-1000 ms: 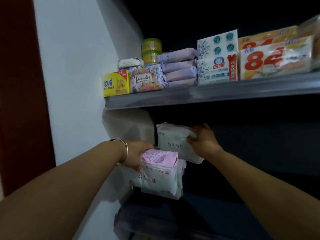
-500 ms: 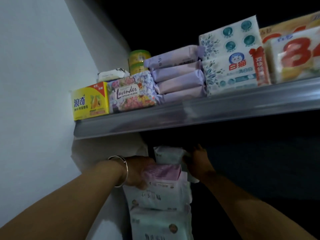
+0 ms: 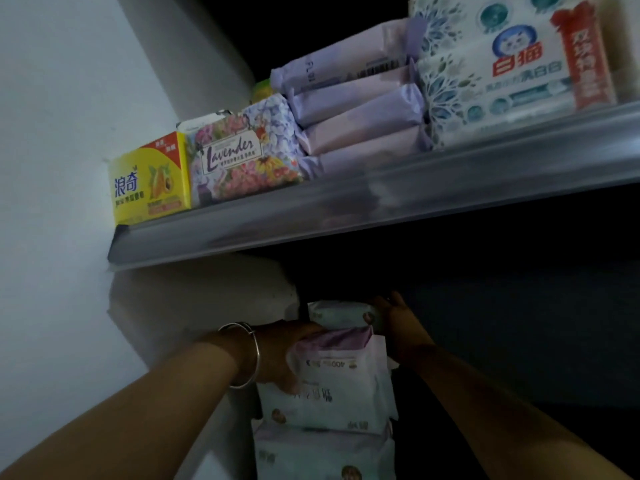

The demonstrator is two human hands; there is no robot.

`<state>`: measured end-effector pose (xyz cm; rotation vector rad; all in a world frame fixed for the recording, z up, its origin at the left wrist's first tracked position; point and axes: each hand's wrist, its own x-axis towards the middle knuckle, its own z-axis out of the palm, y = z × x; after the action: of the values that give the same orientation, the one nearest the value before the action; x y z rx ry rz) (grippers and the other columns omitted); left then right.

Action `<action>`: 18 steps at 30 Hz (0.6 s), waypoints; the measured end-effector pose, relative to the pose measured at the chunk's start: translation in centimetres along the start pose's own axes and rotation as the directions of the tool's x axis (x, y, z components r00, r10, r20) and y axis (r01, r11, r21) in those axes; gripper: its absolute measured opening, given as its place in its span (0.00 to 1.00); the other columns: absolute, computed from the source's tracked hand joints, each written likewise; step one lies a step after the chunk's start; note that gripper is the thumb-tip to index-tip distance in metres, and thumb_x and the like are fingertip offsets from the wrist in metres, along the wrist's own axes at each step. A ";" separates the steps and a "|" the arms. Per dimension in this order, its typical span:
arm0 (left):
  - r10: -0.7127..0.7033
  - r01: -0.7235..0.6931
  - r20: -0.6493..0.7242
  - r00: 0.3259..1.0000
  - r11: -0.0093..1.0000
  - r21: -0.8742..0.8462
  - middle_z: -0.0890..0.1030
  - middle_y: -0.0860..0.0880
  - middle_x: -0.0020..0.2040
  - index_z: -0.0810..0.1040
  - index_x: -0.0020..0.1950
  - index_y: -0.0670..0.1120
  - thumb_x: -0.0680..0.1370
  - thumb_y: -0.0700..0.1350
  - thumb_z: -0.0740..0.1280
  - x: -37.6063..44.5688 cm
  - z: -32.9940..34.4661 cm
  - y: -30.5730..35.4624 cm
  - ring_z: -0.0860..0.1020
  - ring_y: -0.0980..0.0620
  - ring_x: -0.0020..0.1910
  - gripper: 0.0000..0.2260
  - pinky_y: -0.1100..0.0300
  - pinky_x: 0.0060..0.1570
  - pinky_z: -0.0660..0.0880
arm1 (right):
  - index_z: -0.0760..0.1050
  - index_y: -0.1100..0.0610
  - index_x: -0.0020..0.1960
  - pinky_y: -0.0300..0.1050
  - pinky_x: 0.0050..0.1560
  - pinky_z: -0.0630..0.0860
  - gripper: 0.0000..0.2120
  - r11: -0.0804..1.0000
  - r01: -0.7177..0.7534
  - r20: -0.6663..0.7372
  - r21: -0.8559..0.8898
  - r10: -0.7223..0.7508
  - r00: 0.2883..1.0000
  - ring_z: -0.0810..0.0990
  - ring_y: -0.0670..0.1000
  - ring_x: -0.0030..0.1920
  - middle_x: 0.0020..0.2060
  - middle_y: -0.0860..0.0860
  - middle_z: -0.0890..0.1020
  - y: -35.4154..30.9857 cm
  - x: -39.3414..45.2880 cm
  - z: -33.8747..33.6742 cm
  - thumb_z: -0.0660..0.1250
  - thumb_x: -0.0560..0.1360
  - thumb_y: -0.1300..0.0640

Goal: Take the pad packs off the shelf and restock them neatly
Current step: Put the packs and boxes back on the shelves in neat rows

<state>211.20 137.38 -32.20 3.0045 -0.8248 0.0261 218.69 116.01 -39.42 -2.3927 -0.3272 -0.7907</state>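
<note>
While left hand (image 3: 287, 355) grips purple pack (image 3: 337, 355) atop stack, right hand (image 3: 398, 320) clasps pale pack (image 3: 337, 313) just behind; both packs stand upright.

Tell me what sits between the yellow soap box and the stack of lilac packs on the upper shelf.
In the head view, the floral Lavender pack fills that stretch, beside the yellow soap box on one side and the lilac packs on the other.

Both forearms reach up and inward from the lower corners, toward twelve o'clock. The left hand (image 3: 287, 355), a bangle (image 3: 247, 355) on its wrist, curls its fingers around a pack (image 3: 337, 362). The right hand (image 3: 398, 323), at its two o'clock, grips another pack (image 3: 337, 311).
</note>
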 end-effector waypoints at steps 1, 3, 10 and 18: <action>-0.001 0.001 0.000 1.000 1.000 -0.003 0.64 0.52 0.73 0.55 0.75 0.53 0.70 0.40 0.74 0.0 0.0 0.0 0.64 0.52 0.71 0.40 0.64 0.67 0.62 | 0.68 0.52 0.68 0.47 0.67 0.69 0.23 1.000 -0.001 -0.015 -0.002 0.001 1.000 0.67 0.54 0.68 0.69 0.53 0.64 0.1 0.2 0.1 0.67 0.75 0.56; -0.007 0.007 -0.002 1.000 1.000 0.002 0.63 0.52 0.74 0.54 0.76 0.53 0.71 0.40 0.73 -0.1 0.2 0.2 0.63 0.53 0.72 0.40 0.65 0.65 0.62 | 0.69 0.56 0.67 0.52 0.66 0.70 0.22 1.000 -0.013 -0.067 0.016 0.014 0.998 0.69 0.58 0.67 0.68 0.57 0.66 0.4 0.3 0.5 0.65 0.74 0.56; -0.037 0.036 0.011 0.999 0.998 0.050 0.59 0.50 0.75 0.48 0.76 0.55 0.73 0.43 0.72 -0.2 0.7 0.1 0.60 0.52 0.73 0.42 0.66 0.65 0.60 | 0.64 0.51 0.71 0.46 0.60 0.74 0.23 0.992 -0.029 -0.055 -0.119 0.023 0.998 0.72 0.57 0.62 0.67 0.55 0.62 0.6 1.3 1.6 0.64 0.77 0.54; -0.023 0.022 0.019 1.000 0.999 0.039 0.58 0.50 0.75 0.46 0.76 0.54 0.72 0.42 0.72 0.2 0.8 0.2 0.59 0.51 0.73 0.43 0.64 0.67 0.60 | 0.66 0.54 0.70 0.50 0.64 0.70 0.19 0.991 -0.055 -0.031 -0.119 0.052 0.998 0.69 0.58 0.64 0.68 0.55 0.61 0.4 1.7 1.6 0.60 0.79 0.57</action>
<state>211.22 137.05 -32.96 3.0543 -0.8015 0.0132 220.96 116.77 -39.61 -2.4885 -0.2087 -0.8405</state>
